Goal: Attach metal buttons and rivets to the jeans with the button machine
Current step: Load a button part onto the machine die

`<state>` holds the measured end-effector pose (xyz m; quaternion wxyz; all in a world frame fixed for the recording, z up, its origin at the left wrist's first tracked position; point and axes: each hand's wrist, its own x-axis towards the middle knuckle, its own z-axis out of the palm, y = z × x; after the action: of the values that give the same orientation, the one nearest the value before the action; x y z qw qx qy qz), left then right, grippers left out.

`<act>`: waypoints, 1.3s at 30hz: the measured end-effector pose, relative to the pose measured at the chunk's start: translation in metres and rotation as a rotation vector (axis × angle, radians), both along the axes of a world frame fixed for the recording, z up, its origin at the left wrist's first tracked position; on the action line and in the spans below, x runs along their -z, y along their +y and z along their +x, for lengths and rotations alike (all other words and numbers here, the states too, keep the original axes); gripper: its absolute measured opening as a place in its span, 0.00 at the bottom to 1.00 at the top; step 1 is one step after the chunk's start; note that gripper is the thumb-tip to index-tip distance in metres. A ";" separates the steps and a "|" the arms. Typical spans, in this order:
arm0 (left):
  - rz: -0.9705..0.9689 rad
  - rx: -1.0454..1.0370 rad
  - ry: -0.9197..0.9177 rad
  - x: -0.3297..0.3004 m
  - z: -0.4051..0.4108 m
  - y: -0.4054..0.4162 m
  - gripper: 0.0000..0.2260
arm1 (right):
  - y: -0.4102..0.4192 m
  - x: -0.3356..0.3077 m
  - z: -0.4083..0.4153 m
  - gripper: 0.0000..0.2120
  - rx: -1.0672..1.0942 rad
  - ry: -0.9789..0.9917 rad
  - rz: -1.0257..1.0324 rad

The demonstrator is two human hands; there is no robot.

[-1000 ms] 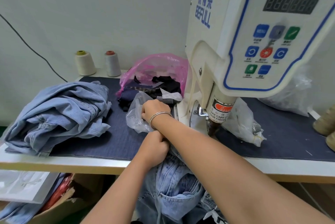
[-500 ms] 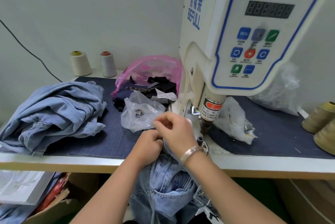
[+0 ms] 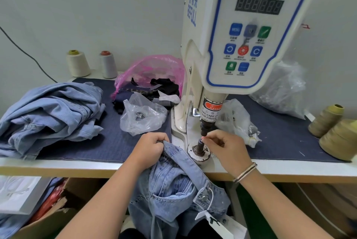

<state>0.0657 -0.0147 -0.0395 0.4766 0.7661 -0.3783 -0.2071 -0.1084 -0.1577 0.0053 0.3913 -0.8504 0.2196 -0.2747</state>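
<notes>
A white servo button machine [image 3: 245, 32] stands on the table, its dark punch [image 3: 205, 127] hanging over a small post on a round base [image 3: 199, 151]. Light blue jeans [image 3: 173, 190] hang off the table's front edge, with a metal button [image 3: 203, 197] and a paper tag on them. My left hand [image 3: 149, 147] grips the jeans' waistband just left of the base. My right hand [image 3: 226, 147] pinches a tiny piece at the top of the post, right under the punch; the piece is too small to make out.
A clear bag with metal buttons [image 3: 141, 116] lies left of the machine, a pink bag of dark scraps [image 3: 152, 82] behind it. A pile of jeans [image 3: 50, 111] lies at the left. Thread cones [image 3: 334, 132] stand at the right, two more cones [image 3: 90, 63] at the back.
My right hand has come back from the clear bag to the post under the punch. My left hand has kept hold of the waistband.
</notes>
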 end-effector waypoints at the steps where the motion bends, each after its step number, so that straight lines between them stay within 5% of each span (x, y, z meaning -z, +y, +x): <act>1: 0.000 -0.001 0.001 0.000 0.000 0.000 0.21 | -0.002 -0.001 0.001 0.11 0.001 0.018 -0.057; 4: 0.000 -0.002 0.005 0.000 0.000 0.000 0.20 | -0.005 -0.005 0.001 0.02 -0.010 0.098 -0.261; 7: 0.002 -0.002 0.006 0.000 0.000 0.000 0.20 | -0.005 -0.008 0.000 0.04 -0.034 0.114 -0.366; 14: 0.007 -0.005 0.016 -0.003 -0.002 0.000 0.22 | 0.015 0.000 -0.025 0.05 -0.108 -0.179 -0.282; 19: 0.006 0.001 0.015 -0.003 -0.001 0.001 0.21 | 0.044 0.029 -0.038 0.05 -0.546 0.100 -0.690; 24: 0.002 0.023 0.016 -0.003 0.001 0.001 0.19 | 0.052 0.031 -0.029 0.10 -0.514 0.327 -0.898; 28: -0.034 0.056 -0.024 -0.012 -0.008 0.007 0.15 | 0.046 0.027 -0.025 0.10 -0.460 0.300 -0.499; 33: -0.275 -0.012 -0.602 -0.037 -0.048 0.032 0.13 | 0.041 0.005 -0.025 0.07 -0.426 0.197 -0.268; 39: -0.194 0.150 -0.394 -0.037 -0.098 0.059 0.10 | 0.035 -0.031 -0.029 0.08 -0.445 -0.001 -0.030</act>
<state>-0.0328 0.0445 -0.0022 0.4482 0.7121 -0.5380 -0.0509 -0.1375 -0.1226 0.0362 0.4299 -0.8834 0.0221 -0.1851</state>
